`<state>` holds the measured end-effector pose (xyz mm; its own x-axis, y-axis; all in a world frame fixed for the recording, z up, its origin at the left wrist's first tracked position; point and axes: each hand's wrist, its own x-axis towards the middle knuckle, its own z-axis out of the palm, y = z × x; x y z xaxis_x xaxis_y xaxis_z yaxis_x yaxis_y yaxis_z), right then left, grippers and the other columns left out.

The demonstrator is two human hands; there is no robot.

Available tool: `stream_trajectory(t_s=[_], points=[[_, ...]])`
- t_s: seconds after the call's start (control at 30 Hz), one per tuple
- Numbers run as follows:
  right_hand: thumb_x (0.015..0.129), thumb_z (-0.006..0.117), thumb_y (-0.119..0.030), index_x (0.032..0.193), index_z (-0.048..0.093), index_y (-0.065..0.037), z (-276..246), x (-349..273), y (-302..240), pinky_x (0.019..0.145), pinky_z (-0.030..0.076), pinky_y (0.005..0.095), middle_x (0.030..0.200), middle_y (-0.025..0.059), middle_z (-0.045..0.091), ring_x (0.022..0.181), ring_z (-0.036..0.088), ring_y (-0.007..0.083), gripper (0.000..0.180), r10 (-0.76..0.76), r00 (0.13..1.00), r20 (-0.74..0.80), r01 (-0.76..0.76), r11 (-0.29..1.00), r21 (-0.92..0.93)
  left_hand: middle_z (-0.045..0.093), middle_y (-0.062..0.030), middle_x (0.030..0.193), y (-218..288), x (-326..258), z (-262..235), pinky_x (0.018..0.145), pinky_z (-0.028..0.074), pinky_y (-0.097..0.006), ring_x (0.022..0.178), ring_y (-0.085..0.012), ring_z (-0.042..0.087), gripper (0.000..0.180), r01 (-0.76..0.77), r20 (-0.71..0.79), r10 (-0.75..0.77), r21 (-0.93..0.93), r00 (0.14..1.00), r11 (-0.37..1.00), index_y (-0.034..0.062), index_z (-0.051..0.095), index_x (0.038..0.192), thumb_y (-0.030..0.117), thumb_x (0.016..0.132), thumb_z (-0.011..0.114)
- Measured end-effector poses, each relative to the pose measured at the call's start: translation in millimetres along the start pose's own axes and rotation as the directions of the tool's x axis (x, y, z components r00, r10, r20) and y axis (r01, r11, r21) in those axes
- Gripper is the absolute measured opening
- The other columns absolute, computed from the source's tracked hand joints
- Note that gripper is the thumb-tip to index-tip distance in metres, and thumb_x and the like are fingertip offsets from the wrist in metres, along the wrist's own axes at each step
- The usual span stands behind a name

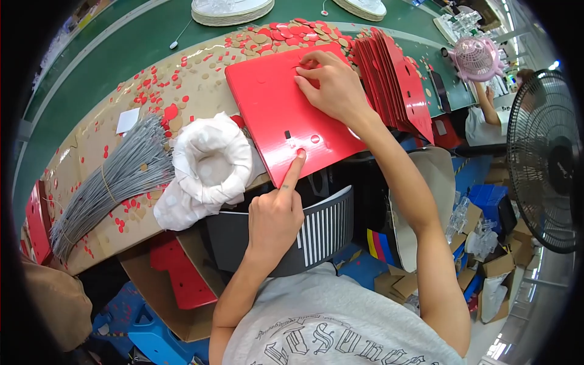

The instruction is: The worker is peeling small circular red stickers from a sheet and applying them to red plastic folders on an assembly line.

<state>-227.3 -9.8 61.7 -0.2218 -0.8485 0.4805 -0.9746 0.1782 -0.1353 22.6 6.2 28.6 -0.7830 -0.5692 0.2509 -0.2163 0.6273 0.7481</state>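
Note:
A glossy red cardboard sheet [267,91], perhaps a stack or a folded box, lies at the table's near edge. It has a small dark slot and round cut marks. My left hand [275,219] presses its stretched index finger on a round spot near the sheet's lower edge, the other fingers curled. Over the far right part rests my right hand [334,85], thumb and bent fingers apart, fingertips touching the surface near another round mark. Whether a small disc is under those fingertips is hidden. To the right leans a row of folded red cardboard pieces [389,79].
Loose red and brown discs [274,36] litter the table. A white cloth-lined bag [213,158] and a bundle of grey wire ties [115,176] stand left. A black fan [544,161] is at right; a cardboard box [143,267] sits below. Another person [486,115] sits far right.

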Motion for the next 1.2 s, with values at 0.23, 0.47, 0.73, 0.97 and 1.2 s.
stream_trajectory(t_s=[0.23,0.47,0.73,0.97,1.2], points=[[0.086,0.071,-0.021,0.106,0.079,-0.012,1.3,5.3,8.9,0.083,0.056,0.0374,0.107,0.0062,0.068,0.092,0.069,0.0262,0.023,0.048,0.997,0.061,-0.054,0.994,0.093,0.049,-0.0167,0.049,-5.2,-1.1,4.4,0.051,0.048,-0.046,0.042,-0.0335,0.055,0.065,-0.012,-0.025,0.011,-0.033,1.000,0.999,0.0113,0.053,0.145,-0.005,0.082,0.057],[0.085,0.070,-0.025,0.110,0.076,-0.012,-6.9,35.1,16.7,0.093,0.054,0.0399,0.117,0.0077,0.062,0.106,0.063,0.0267,0.029,0.025,0.962,0.272,-0.035,0.999,0.029,0.051,-0.0169,0.050,-6.8,-3.0,2.1,0.052,0.049,-0.048,0.046,-0.0347,0.058,0.067,-0.010,-0.035,0.009,-0.022,0.999,1.000,0.0127,0.051,0.146,-0.004,0.082,0.058],[0.080,0.068,-0.027,0.125,0.060,-0.003,-13.6,62.2,29.3,0.105,0.045,0.0426,0.126,0.0156,0.061,0.123,0.056,0.0325,0.052,-0.073,0.854,0.515,0.049,0.997,0.061,0.052,-0.0167,0.050,-9.0,0.2,7.4,0.053,0.050,-0.048,0.045,-0.0340,0.058,0.067,-0.028,-0.074,0.026,-0.025,0.997,0.999,0.0149,0.052,0.146,-0.003,0.082,0.059],[0.076,0.070,-0.024,0.117,0.062,-0.004,-14.8,61.4,32.8,0.097,0.048,0.0416,0.118,0.0129,0.065,0.112,0.061,0.0301,0.046,-0.063,0.861,0.504,0.025,0.996,0.082,0.052,-0.0171,0.050,-6.8,-2.3,10.2,0.053,0.050,-0.047,0.046,-0.0336,0.058,0.067,-0.027,-0.070,0.026,-0.014,0.997,1.000,0.0134,0.052,0.146,-0.003,0.082,0.059],[0.073,0.067,-0.019,0.114,0.064,-0.003,-13.3,60.5,18.9,0.085,0.054,0.0448,0.114,0.0150,0.065,0.106,0.065,0.0319,0.044,-0.116,0.859,0.499,0.213,0.967,-0.142,0.053,-0.0175,0.051,-5.8,-2.0,10.3,0.053,0.049,-0.048,0.046,-0.0335,0.058,0.067,-0.022,-0.075,0.022,0.003,0.997,1.000,0.0135,0.052,0.146,-0.003,0.082,0.059]])
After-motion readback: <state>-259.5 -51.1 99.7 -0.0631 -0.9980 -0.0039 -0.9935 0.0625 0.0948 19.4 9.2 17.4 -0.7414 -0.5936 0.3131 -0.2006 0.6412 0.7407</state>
